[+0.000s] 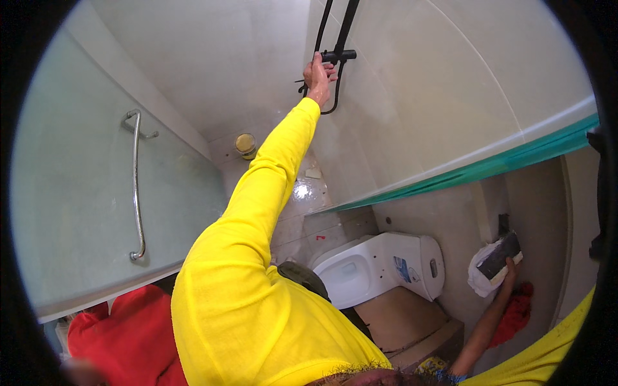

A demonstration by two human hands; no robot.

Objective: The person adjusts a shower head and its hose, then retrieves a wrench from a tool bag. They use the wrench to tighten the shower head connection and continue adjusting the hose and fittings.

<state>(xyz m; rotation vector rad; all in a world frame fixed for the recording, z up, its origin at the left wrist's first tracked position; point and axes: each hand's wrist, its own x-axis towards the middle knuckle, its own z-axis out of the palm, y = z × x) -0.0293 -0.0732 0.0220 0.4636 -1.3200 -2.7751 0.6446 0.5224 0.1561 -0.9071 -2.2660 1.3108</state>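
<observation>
My left arm, in a long yellow sleeve, stretches far forward to the wall. At its end my left hand (pixel 318 75) is closed round the left end of a black shower mixer (pixel 344 55), its fingers curled at the side. A thin black hose (pixel 338 90) hangs in a loop beside the wrist. My right arm shows only as a yellow sleeve (pixel 547 347) at the lower right edge; its hand lies outside the picture. Nearby, a bare forearm that seems to be another person's ends in a hand (pixel 513 269) gripping a dark grey block (pixel 499 259) against white, crumpled material (pixel 479 273).
A white toilet (pixel 347 273) stands at lower centre, with brown cardboard (pixel 399 320) beside it. On the left is a glass panel with a metal handle (pixel 136 186). A small bucket (pixel 245 145) sits on the wet floor. A person in red (pixel 132 341) is at lower left.
</observation>
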